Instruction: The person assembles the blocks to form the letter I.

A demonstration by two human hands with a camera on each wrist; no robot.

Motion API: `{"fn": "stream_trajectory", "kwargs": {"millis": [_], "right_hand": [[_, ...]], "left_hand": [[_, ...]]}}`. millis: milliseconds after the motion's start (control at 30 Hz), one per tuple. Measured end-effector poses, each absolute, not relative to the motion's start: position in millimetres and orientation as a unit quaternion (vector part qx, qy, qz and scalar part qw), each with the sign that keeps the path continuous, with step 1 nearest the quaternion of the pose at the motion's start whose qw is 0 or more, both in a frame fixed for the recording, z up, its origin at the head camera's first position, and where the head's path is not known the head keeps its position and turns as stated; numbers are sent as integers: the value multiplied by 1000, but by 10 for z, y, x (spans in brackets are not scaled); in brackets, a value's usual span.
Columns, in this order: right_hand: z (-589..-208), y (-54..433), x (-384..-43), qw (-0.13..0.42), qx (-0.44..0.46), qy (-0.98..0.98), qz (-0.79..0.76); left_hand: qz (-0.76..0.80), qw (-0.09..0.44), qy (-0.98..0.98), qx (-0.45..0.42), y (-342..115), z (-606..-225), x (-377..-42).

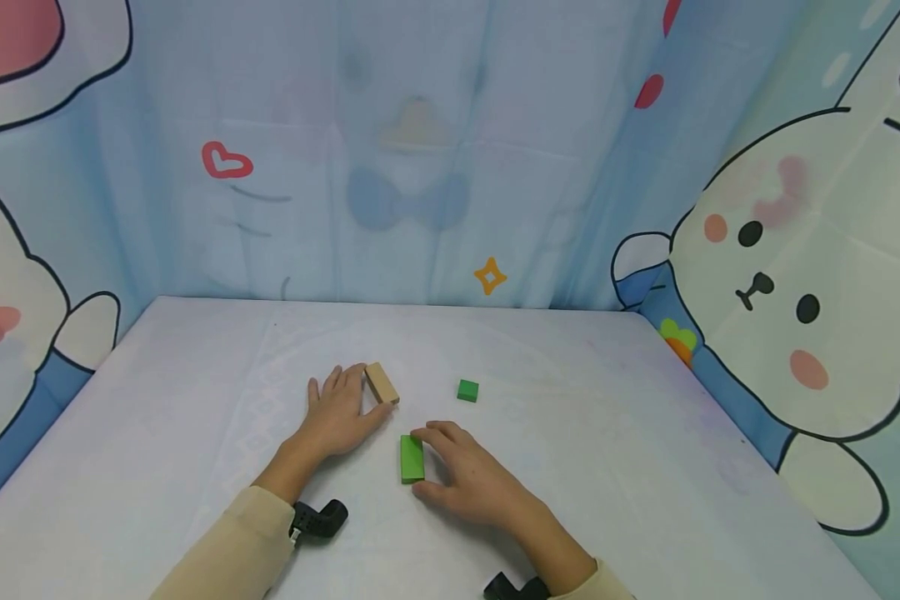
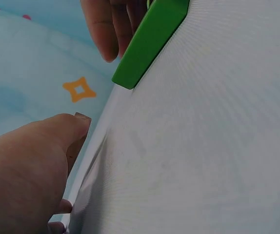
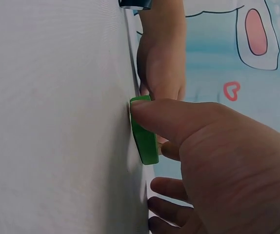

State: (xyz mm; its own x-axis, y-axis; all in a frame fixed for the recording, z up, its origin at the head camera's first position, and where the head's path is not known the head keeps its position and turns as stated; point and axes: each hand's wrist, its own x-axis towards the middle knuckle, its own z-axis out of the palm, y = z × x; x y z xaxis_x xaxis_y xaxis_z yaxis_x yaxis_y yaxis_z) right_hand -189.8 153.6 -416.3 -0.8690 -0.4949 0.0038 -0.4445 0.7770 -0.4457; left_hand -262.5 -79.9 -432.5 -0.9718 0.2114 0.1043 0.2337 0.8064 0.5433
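My left hand pinches a plain wooden block by its ends, thumb at the near end and index finger at the far one. In the left wrist view the thumb hides most of that block. Nearer to me, my right hand grips a green block between thumb and index finger. The right wrist view shows the thumb on one end of this green block, close to the white surface. Beyond the right hand lies a smaller green block, touched by neither hand.
A white cloth covers the table. Behind it hangs a pale blue curtain with cartoon prints, and a printed bunny fills the right side. Each wrist wears a black device.
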Motion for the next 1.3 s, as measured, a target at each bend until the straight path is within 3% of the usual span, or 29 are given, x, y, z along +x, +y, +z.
{"fn": "stream_trajectory", "kwargs": {"millis": [1300], "right_hand": [[-4138, 1520, -1858, 56, -249, 953, -165]], "left_hand": [[-347, 23, -925, -152, -774, -4303, -2616]]}}
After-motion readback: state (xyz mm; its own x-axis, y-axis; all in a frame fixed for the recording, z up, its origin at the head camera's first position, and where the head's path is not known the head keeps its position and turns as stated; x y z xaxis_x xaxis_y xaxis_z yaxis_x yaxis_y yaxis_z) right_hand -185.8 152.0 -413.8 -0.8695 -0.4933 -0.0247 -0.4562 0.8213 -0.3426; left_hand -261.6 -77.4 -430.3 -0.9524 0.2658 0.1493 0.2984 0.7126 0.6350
